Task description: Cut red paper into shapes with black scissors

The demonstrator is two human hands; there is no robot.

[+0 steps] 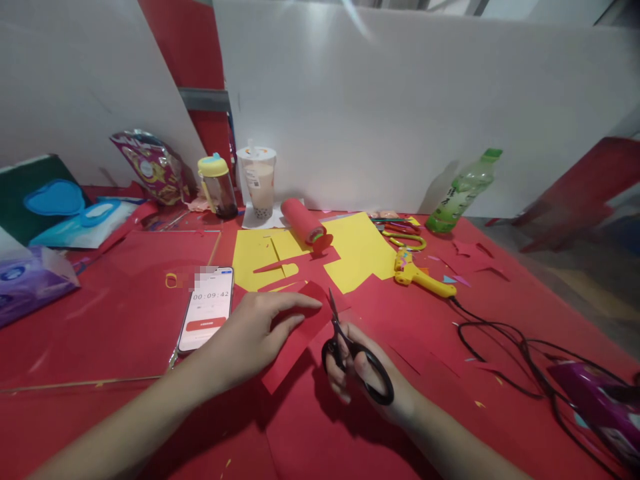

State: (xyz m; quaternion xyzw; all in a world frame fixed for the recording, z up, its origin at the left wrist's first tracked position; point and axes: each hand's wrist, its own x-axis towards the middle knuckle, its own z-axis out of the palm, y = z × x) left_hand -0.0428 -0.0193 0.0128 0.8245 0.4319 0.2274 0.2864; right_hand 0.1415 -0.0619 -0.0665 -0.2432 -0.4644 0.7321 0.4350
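My left hand (265, 327) holds a strip of red paper (295, 357) at a slant, with the thumb and fingers along its upper part. In my right hand (370, 373) is a pair of scissors (357, 360) with black handles, my fingers through the loops. The blades point up and away from me, close to the right edge of the red paper. From this angle I cannot tell whether they touch it. Beyond my hands, a red paper tube (303, 223) with a round red piece at its near end lies over yellow paper (360, 250).
A phone (207, 310) showing a timer lies left of my left hand. On the right are a yellow glue gun (425, 277) with a black cord (520, 347), and a green-capped bottle (463, 193). A lidded drink cup (260, 183) and a yellow-lidded bottle (219, 187) stand at the back.
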